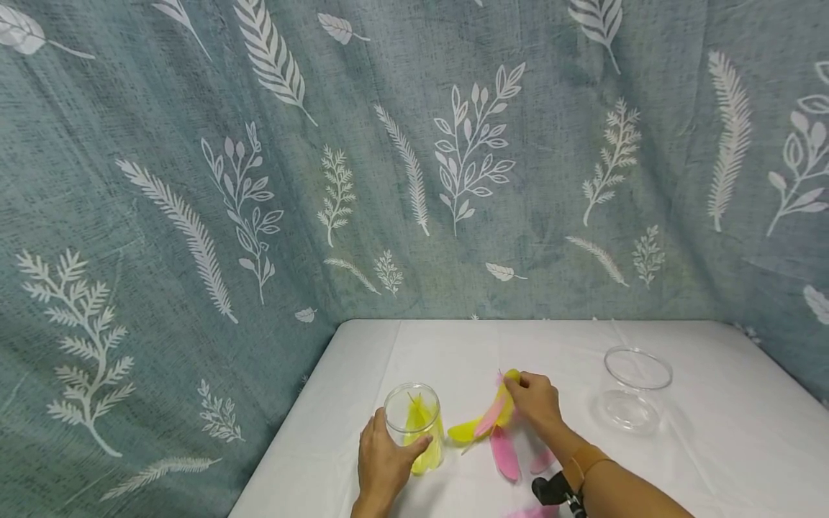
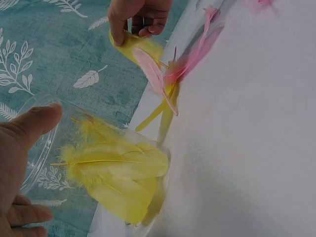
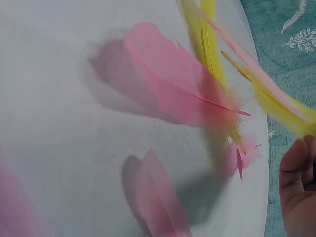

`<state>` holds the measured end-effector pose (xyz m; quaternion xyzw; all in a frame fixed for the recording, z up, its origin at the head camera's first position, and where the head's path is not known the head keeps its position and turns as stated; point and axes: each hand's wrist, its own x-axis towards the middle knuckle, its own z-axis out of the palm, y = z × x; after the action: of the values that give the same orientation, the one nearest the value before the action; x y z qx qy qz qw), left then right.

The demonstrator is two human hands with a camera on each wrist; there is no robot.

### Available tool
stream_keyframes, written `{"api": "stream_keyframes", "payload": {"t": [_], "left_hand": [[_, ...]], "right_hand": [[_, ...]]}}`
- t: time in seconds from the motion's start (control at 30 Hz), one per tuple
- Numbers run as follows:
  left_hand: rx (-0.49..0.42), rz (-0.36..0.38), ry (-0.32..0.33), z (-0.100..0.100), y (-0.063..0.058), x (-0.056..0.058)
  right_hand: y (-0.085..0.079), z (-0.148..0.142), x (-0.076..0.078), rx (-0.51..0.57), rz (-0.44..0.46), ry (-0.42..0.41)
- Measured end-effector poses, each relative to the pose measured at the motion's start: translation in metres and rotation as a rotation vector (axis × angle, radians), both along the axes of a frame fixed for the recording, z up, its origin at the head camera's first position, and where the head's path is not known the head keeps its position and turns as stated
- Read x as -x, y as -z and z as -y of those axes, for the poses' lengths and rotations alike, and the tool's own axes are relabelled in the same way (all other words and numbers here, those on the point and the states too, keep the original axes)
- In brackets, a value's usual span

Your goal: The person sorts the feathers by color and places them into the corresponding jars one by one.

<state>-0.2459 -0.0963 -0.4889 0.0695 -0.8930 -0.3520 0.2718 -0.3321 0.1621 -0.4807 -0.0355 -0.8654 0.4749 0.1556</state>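
Observation:
A clear plastic jar (image 1: 412, 410) stands on the table with several yellow feathers (image 2: 123, 173) inside. My left hand (image 1: 387, 455) grips it near the rim, thumb on one side and fingers on the other. To the right of the jar, my right hand (image 1: 536, 400) pinches a yellow feather (image 1: 509, 385) by its broad end, lifted off the table. A light pink feather (image 2: 152, 74) hangs against that feather; whether it is held too, I cannot tell. Another yellow feather (image 1: 468, 432) and a pink feather (image 1: 505, 453) lie below, close to the right hand.
A second clear jar (image 1: 633, 410), with nothing visible inside, stands at the right of the white table (image 1: 550, 345). More pink feathers (image 1: 542, 460) lie near the right forearm and the front edge. A green leaf-patterned curtain (image 1: 414, 180) hangs behind and at the sides.

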Motion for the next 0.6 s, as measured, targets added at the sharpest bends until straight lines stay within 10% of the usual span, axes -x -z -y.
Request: {"api": "stream_keyframes", "payload": {"t": [0.6], "left_hand": [[-0.001, 0.013, 0.002, 0.0, 0.0, -0.001]], "right_hand": [[-0.02, -0.022, 0.005, 0.041, -0.11, 0.175]]}}
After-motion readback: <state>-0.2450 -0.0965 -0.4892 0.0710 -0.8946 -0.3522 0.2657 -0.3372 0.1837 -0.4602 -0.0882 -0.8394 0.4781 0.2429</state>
